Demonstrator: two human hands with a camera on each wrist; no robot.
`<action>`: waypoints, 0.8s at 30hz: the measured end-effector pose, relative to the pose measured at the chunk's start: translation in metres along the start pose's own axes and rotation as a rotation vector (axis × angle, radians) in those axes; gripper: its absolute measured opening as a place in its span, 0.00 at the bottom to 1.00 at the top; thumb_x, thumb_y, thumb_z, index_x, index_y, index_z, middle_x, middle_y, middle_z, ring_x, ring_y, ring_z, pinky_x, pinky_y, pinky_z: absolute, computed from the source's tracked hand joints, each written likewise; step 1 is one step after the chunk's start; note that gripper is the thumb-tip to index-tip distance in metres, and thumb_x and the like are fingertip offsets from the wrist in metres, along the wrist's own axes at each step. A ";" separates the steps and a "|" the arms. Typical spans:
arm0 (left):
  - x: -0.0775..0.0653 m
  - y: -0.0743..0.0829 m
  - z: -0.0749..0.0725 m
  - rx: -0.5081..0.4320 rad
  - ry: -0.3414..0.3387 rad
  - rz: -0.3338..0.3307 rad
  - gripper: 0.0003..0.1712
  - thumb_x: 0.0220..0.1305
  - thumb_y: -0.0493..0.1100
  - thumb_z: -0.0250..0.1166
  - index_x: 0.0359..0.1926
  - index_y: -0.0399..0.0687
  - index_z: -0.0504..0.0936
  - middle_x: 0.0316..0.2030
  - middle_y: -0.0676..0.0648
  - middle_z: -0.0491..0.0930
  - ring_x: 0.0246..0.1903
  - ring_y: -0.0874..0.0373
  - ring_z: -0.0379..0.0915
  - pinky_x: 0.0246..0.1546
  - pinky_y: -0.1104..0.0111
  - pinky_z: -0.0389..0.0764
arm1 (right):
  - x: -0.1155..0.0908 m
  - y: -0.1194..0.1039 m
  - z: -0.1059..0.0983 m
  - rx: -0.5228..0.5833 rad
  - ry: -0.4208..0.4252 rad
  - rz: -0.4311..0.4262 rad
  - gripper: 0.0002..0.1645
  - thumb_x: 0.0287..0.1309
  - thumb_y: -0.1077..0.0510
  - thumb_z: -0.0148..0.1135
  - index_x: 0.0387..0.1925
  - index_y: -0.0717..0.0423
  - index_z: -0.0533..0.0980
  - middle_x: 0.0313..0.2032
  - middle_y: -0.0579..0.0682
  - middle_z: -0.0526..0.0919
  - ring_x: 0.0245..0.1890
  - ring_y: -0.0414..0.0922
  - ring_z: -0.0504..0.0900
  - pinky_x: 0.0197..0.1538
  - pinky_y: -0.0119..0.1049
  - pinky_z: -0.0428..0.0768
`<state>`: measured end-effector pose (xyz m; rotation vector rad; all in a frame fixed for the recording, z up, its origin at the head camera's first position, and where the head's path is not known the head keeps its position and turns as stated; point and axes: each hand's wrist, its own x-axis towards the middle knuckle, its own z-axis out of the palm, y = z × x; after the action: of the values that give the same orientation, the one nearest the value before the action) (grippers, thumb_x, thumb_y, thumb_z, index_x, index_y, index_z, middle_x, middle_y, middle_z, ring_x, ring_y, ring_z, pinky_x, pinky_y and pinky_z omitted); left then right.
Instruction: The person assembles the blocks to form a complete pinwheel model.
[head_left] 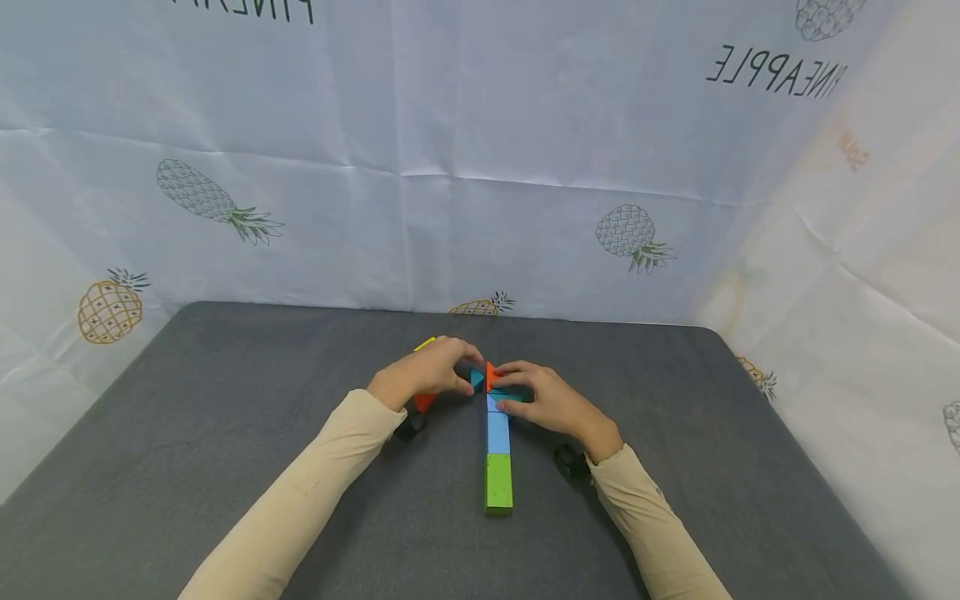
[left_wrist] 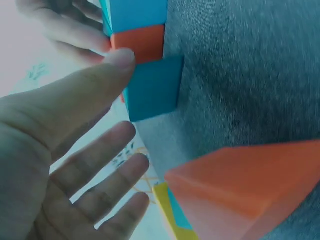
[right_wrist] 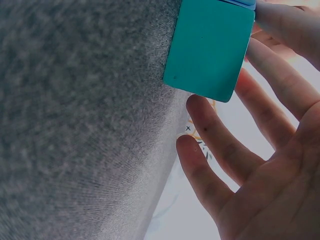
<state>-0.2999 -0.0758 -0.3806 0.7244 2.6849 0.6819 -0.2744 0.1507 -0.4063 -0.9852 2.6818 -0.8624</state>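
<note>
A row of blocks runs away from me in the head view: a green block (head_left: pixel 498 483), a light blue block (head_left: pixel 498 432), a blue triangular piece (head_left: pixel 492 402) and an orange triangular block (head_left: pixel 490 375). My left hand (head_left: pixel 431 367) pinches a teal triangular block (head_left: pixel 477 379) at the row's left side. In the left wrist view its thumb lies across this teal block (left_wrist: pixel 154 89), beside the orange block (left_wrist: pixel 141 44). My right hand (head_left: pixel 551 400) holds another teal block (head_left: pixel 517 392) at the row's right side, between thumb and index finger. Its other fingers spread past that block (right_wrist: pixel 210 50).
Left of the row, partly behind my left hand, lie a red-orange block (head_left: pixel 423 402) and a yellow block (head_left: pixel 425 342). The dark grey table (head_left: pixel 337 517) ends at a white cloth (head_left: pixel 480 242) printed with pineapples. Each wrist wears a black device (head_left: pixel 572 461).
</note>
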 end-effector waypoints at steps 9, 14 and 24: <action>-0.007 0.000 0.006 -0.075 0.057 0.043 0.25 0.61 0.39 0.71 0.59 0.46 0.80 0.56 0.45 0.81 0.56 0.51 0.75 0.59 0.56 0.77 | 0.000 -0.001 -0.001 -0.006 0.002 -0.006 0.24 0.64 0.53 0.66 0.59 0.57 0.79 0.65 0.57 0.74 0.66 0.57 0.72 0.64 0.56 0.74; -0.010 -0.004 0.010 -0.122 0.058 0.016 0.26 0.62 0.39 0.71 0.61 0.46 0.79 0.57 0.44 0.79 0.55 0.50 0.76 0.57 0.56 0.78 | 0.000 0.000 -0.001 -0.004 -0.001 0.000 0.24 0.64 0.54 0.65 0.59 0.58 0.79 0.65 0.57 0.73 0.66 0.57 0.72 0.64 0.56 0.73; -0.011 -0.006 0.018 -0.115 0.080 0.018 0.24 0.63 0.38 0.69 0.60 0.43 0.80 0.59 0.43 0.78 0.55 0.49 0.77 0.56 0.57 0.79 | 0.001 0.001 0.000 0.002 0.004 0.017 0.23 0.64 0.54 0.66 0.58 0.57 0.79 0.66 0.56 0.73 0.66 0.56 0.71 0.64 0.56 0.73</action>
<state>-0.2868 -0.0793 -0.3970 0.7072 2.6868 0.8795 -0.2752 0.1503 -0.4069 -0.9603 2.6876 -0.8649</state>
